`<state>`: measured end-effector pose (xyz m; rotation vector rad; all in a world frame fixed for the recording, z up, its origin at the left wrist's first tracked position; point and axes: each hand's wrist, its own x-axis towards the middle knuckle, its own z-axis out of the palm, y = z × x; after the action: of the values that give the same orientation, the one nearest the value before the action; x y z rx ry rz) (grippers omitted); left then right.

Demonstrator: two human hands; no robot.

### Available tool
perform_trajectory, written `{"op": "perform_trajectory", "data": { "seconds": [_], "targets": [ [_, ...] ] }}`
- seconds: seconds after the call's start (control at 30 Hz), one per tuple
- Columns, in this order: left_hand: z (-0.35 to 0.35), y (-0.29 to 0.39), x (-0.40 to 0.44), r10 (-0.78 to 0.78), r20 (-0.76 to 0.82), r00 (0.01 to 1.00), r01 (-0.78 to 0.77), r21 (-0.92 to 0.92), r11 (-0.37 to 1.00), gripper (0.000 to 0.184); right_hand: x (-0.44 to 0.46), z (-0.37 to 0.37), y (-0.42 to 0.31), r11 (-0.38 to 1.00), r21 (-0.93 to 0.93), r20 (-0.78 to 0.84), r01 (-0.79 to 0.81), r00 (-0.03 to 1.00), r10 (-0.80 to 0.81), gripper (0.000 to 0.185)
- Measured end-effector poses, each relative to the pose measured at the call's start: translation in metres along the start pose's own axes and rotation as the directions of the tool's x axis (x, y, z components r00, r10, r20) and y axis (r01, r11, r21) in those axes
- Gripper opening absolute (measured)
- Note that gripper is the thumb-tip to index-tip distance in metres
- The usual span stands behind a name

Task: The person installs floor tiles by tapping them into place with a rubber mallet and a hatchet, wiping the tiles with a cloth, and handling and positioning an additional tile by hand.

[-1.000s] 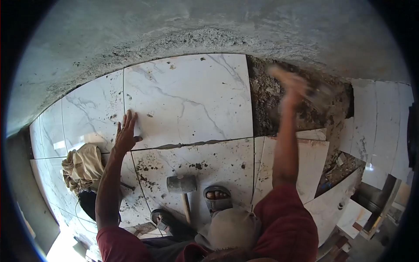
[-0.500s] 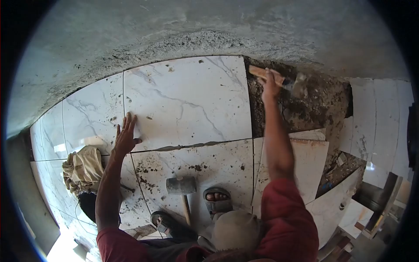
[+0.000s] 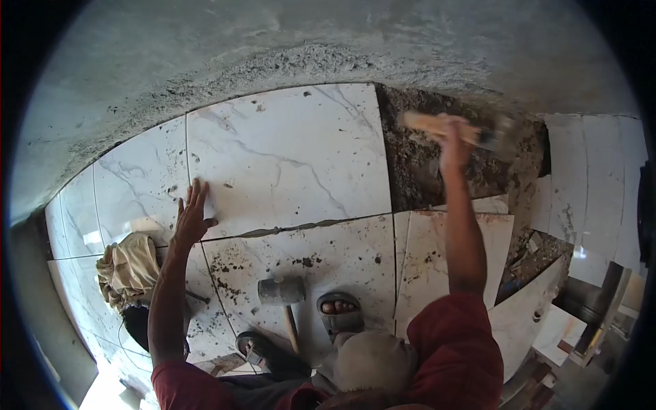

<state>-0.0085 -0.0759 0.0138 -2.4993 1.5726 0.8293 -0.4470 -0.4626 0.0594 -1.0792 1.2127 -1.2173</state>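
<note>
My left hand (image 3: 193,217) lies with fingers spread on the white marbled tiles (image 3: 294,157), across the joint between two of them. In my right hand (image 3: 454,140) is the wooden handle of a trowel (image 3: 427,124); its blade is blurred by motion over the dark, rough mortar bed (image 3: 437,167) right of the large tile. A rubber mallet (image 3: 281,290) rests on the tile in front of my sandalled feet.
A rough grey wall (image 3: 328,41) curves along the far side. Beige cloth (image 3: 130,266) lies at the left. Loose tiles (image 3: 461,253) overlap below the mortar bed, near rubble (image 3: 536,256). More white tiles (image 3: 588,184) stand at the right, with wood pieces below.
Over the last half second my right hand and the trowel have moved right over the mortar bed. My left hand stays on the tiles, and the view has shifted slightly.
</note>
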Motion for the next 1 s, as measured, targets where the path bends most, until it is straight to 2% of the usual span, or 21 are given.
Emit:
{"op": "perform_trajectory", "data": {
  "seconds": [0.03,0.07,0.13,0.17,0.2,0.27,0.33,0.37,0.43,0.47,0.53,0.57,0.63,0.67,0.77,0.83,0.87,0.93,0.97,1.0],
  "targets": [
    [-0.001,0.001,0.000,0.010,-0.010,1.000,-0.010,-0.012,1.000,0.105,0.002,-0.012,-0.009,0.993,0.048,0.005,0.111,0.994,-0.112,0.023],
    [0.000,0.001,-0.004,0.022,-0.015,1.000,-0.022,-0.026,0.999,0.105,-0.005,-0.014,-0.016,0.995,0.039,0.003,0.090,0.996,-0.090,0.023],
    [0.001,0.000,0.000,0.019,-0.023,1.000,-0.020,-0.024,1.000,0.105,0.001,-0.009,-0.036,0.914,0.072,-0.102,0.400,0.914,-0.392,0.017],
    [0.000,0.001,-0.001,0.007,-0.013,1.000,-0.007,-0.019,1.000,0.105,0.023,-0.031,0.013,0.887,-0.043,0.003,0.459,0.888,-0.460,0.017],
    [-0.001,0.003,-0.003,-0.002,0.000,1.000,0.002,-0.013,1.000,0.105,0.027,-0.025,0.023,0.885,-0.039,0.004,0.464,0.886,-0.464,0.017],
    [-0.004,0.007,-0.006,-0.015,0.012,1.000,0.015,-0.019,1.000,0.105,0.022,0.002,0.037,0.975,-0.068,0.068,0.211,0.976,-0.206,0.024],
    [-0.006,0.007,-0.011,-0.026,0.061,0.998,0.027,-0.010,1.000,0.105,0.001,0.016,0.046,0.989,-0.119,0.102,-0.090,0.989,0.103,0.032],
    [-0.006,0.007,-0.012,-0.030,0.054,0.998,0.030,-0.013,0.999,0.105,0.004,0.008,0.032,0.990,-0.042,0.052,-0.132,0.990,0.134,0.036],
    [-0.004,0.004,-0.007,-0.046,0.042,0.998,0.048,-0.030,0.998,0.105,0.001,-0.008,-0.009,0.995,0.024,0.017,0.097,0.995,-0.097,0.035],
    [-0.002,0.002,-0.008,-0.021,0.030,0.999,0.023,-0.059,0.998,0.105,-0.005,-0.021,-0.011,0.997,0.011,0.016,0.079,0.997,-0.080,0.035],
    [-0.002,0.000,-0.002,0.007,-0.010,1.000,-0.008,-0.094,0.996,0.106,0.000,-0.030,-0.022,0.962,0.055,-0.195,0.266,0.948,-0.251,0.032],
    [-0.002,0.000,-0.002,0.000,-0.001,1.000,0.000,-0.086,0.996,0.106,-0.003,-0.038,0.019,0.917,-0.284,-0.087,0.278,0.945,-0.314,0.030],
    [-0.003,0.003,-0.004,0.007,0.000,1.000,-0.007,-0.074,0.997,0.106,-0.019,-0.029,0.075,0.930,-0.340,0.006,0.138,0.989,-0.145,0.026],
    [-0.003,0.005,-0.006,-0.013,0.002,1.000,0.013,-0.057,0.998,0.106,-0.022,-0.017,0.079,0.997,-0.066,0.050,-0.045,0.998,0.049,0.025],
    [-0.004,0.004,-0.003,-0.010,0.005,1.000,0.010,-0.025,1.000,0.105,-0.026,-0.011,0.015,0.995,-0.091,0.006,-0.032,0.999,0.033,0.024],
    [0.002,0.000,-0.010,-0.006,0.026,1.000,0.007,-0.025,1.000,0.105,-0.018,-0.028,-0.013,0.986,-0.025,-0.038,0.165,0.985,-0.166,0.023],
    [0.002,0.000,-0.008,-0.004,0.012,1.000,0.004,-0.033,0.999,0.105,-0.022,-0.031,-0.016,0.986,-0.031,-0.042,0.161,0.986,-0.162,0.023],
    [0.001,0.001,-0.002,-0.002,-0.021,1.000,0.001,-0.047,0.999,0.105,-0.026,-0.030,-0.028,0.977,-0.049,-0.173,0.207,0.962,-0.212,0.022],
    [0.002,0.000,-0.002,-0.006,-0.018,1.000,0.005,-0.049,0.999,0.105,-0.025,-0.049,0.021,0.964,-0.227,-0.099,0.141,0.981,-0.167,0.023],
    [0.002,0.001,-0.003,-0.004,-0.012,1.000,0.003,-0.048,0.999,0.105,-0.038,-0.044,0.074,0.976,-0.124,0.040,0.176,0.984,-0.173,0.024]
  ]
}}
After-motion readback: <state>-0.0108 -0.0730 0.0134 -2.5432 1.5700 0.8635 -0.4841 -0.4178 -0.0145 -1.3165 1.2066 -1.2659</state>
